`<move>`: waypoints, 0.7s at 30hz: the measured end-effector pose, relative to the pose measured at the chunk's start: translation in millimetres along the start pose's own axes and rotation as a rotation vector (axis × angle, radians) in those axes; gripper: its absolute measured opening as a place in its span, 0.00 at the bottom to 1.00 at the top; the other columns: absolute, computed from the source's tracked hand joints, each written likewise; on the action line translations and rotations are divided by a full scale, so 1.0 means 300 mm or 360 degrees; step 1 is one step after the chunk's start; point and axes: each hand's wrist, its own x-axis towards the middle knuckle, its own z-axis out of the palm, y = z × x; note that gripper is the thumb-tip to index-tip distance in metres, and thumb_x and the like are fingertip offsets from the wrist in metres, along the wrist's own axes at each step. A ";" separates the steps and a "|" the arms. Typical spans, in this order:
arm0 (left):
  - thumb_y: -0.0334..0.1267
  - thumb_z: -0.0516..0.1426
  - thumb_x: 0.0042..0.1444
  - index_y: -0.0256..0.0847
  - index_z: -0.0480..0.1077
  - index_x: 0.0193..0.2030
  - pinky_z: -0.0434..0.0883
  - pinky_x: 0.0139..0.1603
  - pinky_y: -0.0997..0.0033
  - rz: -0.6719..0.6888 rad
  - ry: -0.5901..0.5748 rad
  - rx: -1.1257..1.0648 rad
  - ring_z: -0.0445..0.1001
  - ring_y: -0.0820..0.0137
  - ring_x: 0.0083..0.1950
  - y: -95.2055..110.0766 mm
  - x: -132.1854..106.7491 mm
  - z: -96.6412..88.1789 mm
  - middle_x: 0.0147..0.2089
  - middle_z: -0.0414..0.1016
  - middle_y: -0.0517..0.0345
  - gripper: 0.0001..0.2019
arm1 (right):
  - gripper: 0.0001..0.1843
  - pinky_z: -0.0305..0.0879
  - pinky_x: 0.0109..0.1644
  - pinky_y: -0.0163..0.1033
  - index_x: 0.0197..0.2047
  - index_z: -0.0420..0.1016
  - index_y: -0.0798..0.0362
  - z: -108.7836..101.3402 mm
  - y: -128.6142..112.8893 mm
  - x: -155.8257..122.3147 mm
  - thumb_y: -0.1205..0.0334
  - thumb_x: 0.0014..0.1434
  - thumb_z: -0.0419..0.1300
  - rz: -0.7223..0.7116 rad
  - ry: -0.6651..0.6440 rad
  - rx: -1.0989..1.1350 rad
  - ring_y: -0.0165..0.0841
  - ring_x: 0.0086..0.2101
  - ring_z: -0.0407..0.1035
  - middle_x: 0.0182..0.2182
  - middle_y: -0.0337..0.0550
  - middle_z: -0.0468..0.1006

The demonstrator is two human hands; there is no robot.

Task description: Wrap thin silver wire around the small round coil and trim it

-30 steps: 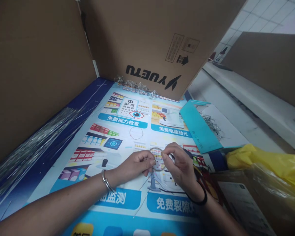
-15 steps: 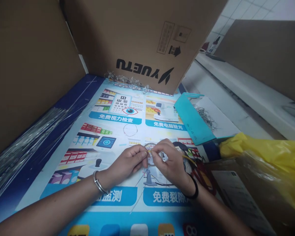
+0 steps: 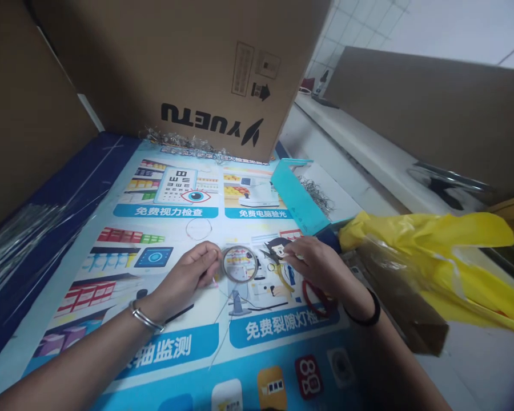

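My left hand (image 3: pixel 192 269) pinches the left edge of a thin wire ring (image 3: pixel 240 264) and holds it just above the printed poster (image 3: pixel 167 354). A straight wire tail (image 3: pixel 221 331) trails from the ring toward me. My right hand (image 3: pixel 316 264) is a hand's width to the right of the ring and apart from it. Its fingertips are pressed together, and whatever is between them is too small to make out. A second wire ring (image 3: pixel 198 229) lies flat on the poster just beyond my left hand.
A bundle of straight wires (image 3: pixel 21 240) lies along the left. A cardboard box (image 3: pixel 188 63) stands at the back. A teal box lid (image 3: pixel 297 194) with bent wire bits (image 3: pixel 317 195) sits behind my right hand. A yellow plastic bag (image 3: pixel 432 251) lies at the right.
My right hand has let go of the ring and moved right. The ring now hangs from my left hand alone. The view has swung to the right.
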 end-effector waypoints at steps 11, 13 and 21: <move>0.48 0.54 0.61 0.39 0.64 0.34 0.44 0.20 0.79 -0.0007 -0.0023 0.0030 0.45 0.81 0.18 -0.004 0.018 -0.021 0.19 0.56 0.69 0.13 | 0.31 0.56 0.58 0.53 0.60 0.62 0.62 0.168 0.049 -0.129 0.57 0.56 0.58 0.0071 -0.0135 -0.0265 0.47 0.56 0.59 0.57 0.58 0.67; 0.47 0.53 0.61 0.39 0.64 0.34 0.43 0.21 0.78 0.0007 -0.0049 0.0060 0.45 0.81 0.19 -0.002 0.019 -0.021 0.19 0.55 0.69 0.13 | 0.29 0.57 0.56 0.51 0.59 0.64 0.62 0.170 0.040 -0.116 0.60 0.56 0.57 0.0073 -0.0136 -0.0329 0.47 0.53 0.61 0.54 0.57 0.69; 0.47 0.50 0.63 0.38 0.63 0.34 0.43 0.22 0.76 0.0001 -0.0186 0.0068 0.45 0.79 0.21 -0.001 0.018 -0.034 0.19 0.54 0.68 0.14 | 0.27 0.58 0.48 0.47 0.58 0.64 0.65 0.188 0.008 -0.061 0.69 0.54 0.52 0.0043 -0.0186 -0.0744 0.46 0.43 0.64 0.42 0.58 0.72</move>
